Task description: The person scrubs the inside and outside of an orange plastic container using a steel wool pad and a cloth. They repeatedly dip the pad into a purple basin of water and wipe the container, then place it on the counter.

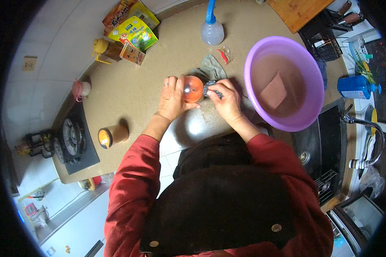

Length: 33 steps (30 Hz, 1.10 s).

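In the middle of the counter, my left hand grips a round orange container or lid by its left side, thumb along the near edge. A bright reflection shows on its surface. My right hand pinches a grey wire-like scouring pad just right of the orange piece. Whether the pad touches it cannot be made out. Behind both hands lies a crumpled grey-green cloth. A small clear item with a red part rests beyond the cloth.
A purple basin of cloudy brown water holds a pinkish cloth, right. Behind stands a spray bottle. At left are a jar with an orange top, gas stove and seasoning packets. A sink lies right.
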Available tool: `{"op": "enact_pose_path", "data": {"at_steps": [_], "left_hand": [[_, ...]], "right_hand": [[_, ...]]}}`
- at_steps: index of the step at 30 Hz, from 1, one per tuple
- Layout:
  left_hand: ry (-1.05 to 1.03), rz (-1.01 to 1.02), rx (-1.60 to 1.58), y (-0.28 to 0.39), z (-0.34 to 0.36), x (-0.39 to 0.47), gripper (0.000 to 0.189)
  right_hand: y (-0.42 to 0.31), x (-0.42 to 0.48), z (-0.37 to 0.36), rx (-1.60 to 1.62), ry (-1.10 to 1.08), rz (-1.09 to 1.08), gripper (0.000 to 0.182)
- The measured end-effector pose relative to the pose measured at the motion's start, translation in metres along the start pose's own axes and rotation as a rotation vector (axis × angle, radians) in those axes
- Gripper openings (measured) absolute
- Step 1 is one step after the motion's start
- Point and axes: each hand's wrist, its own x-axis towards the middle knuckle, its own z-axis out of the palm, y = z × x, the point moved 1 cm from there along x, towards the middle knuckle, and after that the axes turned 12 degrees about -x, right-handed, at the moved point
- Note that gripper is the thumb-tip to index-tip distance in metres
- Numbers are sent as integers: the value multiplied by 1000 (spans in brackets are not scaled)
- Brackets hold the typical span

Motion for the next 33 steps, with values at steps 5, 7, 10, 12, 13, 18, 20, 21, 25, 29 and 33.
{"op": "enact_pose_path", "data": {"at_steps": [5,7,10,12,13,18,20,21,25,29,33], "left_hand": [[-58,79,-48,-15,4,-5,107],[-89,9,-6,-9,0,-5,109],[-71,-74,-110,-12,-2,-8,103],[-65,-133,-149,-12,-2,-10,99],[-69,-171,-155,-9,0,-13,98],[128,-276,-313,7,22,-29,94],[181,-341,-406,9,29,-34,97],[236,-359,-440,9,31,-33,98],[279,-407,-485,20,39,-35,98],[239,-471,-545,22,45,-32,101],[310,-448,-611,23,49,-32,102]], "right_hand": [[-40,7,5,-39,-5,-243,16],[-29,-2,7,-55,30,-269,16],[-6,-10,1,-112,9,-123,15],[4,-15,1,-39,34,-68,15],[-8,-15,-2,-4,52,-69,15],[-31,-6,3,-94,75,-189,21],[-6,-13,0,-119,34,-59,19],[3,-15,-3,-99,11,-13,18],[-25,-18,-2,69,109,-134,12],[5,-26,12,-23,71,-60,12],[-14,-16,3,112,104,-17,13]]}}
